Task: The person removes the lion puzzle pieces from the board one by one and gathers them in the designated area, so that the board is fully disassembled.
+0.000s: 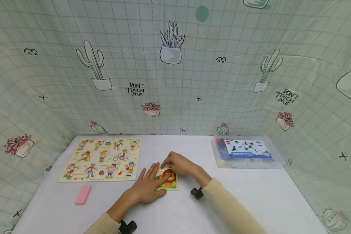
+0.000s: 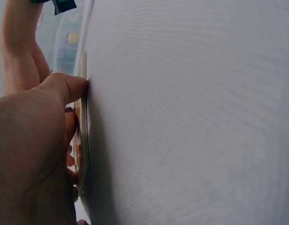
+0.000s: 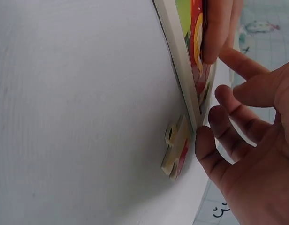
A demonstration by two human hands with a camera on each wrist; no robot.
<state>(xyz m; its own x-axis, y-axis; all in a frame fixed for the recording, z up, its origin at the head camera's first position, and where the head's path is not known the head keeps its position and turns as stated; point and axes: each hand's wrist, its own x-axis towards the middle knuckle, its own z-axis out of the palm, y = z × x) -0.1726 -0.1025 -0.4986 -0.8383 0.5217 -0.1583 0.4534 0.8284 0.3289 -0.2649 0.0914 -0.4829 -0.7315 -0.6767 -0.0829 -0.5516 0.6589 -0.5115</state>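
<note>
A small wooden jigsaw puzzle with a lion picture lies flat on the table. My left hand rests on its left part with fingers spread, one across the lion. In the left wrist view the thumb lies along the puzzle's near edge. My right hand is at the far edge, its index finger reaching down to the puzzle and its other fingers loosely bent. Beside the puzzle's corner sits a loose jigsaw piece, hidden by the right hand in the head view.
A wooden peg board of sports figures lies at the far left, with a pink block in front of it. At the far right stands a clear plastic box with a blue and white label. Patterned cloth encloses the table's back and sides.
</note>
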